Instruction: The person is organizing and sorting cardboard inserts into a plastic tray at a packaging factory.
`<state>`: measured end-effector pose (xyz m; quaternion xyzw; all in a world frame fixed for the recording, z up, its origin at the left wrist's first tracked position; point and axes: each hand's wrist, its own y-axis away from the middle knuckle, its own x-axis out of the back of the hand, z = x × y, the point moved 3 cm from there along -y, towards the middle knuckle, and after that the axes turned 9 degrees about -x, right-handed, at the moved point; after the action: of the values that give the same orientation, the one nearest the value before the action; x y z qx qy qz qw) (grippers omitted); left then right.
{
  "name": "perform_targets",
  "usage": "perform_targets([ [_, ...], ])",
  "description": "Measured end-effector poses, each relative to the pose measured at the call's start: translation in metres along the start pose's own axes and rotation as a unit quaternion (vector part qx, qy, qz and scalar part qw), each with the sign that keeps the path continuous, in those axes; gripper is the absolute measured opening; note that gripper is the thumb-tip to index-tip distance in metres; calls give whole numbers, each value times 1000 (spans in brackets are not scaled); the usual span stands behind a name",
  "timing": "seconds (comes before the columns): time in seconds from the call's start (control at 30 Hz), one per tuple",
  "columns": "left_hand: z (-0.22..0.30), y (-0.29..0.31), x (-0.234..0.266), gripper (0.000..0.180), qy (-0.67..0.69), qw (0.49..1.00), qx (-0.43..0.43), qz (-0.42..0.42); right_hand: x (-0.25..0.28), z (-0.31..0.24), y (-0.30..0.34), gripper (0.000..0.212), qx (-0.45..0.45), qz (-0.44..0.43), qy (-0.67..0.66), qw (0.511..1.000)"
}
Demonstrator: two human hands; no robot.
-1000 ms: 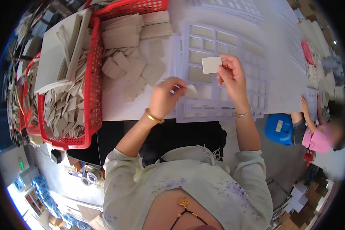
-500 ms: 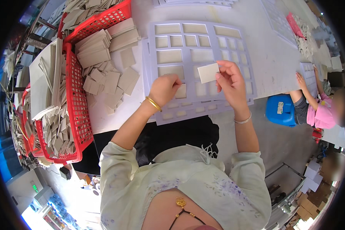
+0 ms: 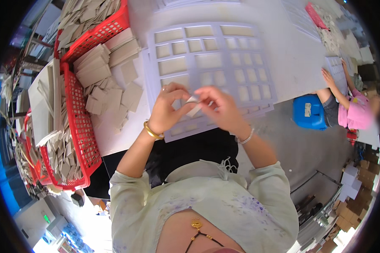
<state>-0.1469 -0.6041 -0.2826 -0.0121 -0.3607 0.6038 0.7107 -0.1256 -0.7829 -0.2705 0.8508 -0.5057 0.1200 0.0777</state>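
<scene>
Evidently, the small pale card [image 3: 194, 111] was not set down: left hand [image 3: 168, 109] and right hand [image 3: 222, 110] pinched it, fingers nearly closed, over the lavender frame's [image 3: 221, 44] near part. Loose cards [image 3: 112, 101] lay left of the frame; how many openings were filled was unclear.

A blue stool [image 3: 303, 121] with a pale patch on its seat stands on the grey floor [image 3: 274, 139] at right, just beside a co-worker in a pink top [image 3: 354, 110]. Brown cardboard boxes [image 3: 347, 216] stack below, near white boxes [image 3: 348, 182]. At far left, a small green sign [image 3: 46, 218] glows near blue sheeting [image 3: 5, 183].
</scene>
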Motion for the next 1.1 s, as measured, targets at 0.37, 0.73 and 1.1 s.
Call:
perform_targets([
  [0.37, -62, 103, 15, 10, 238, 883, 350, 203, 206, 140, 61, 34, -23, 417, 480, 771],
  [0.73, -43, 101, 14, 14, 105, 942, 291, 132, 196, 125, 75, 30, -157, 353, -26, 922],
  [1.1, -44, 112, 52, 13, 153, 902, 273, 298, 378, 124, 68, 29, -133, 385, -387, 827],
])
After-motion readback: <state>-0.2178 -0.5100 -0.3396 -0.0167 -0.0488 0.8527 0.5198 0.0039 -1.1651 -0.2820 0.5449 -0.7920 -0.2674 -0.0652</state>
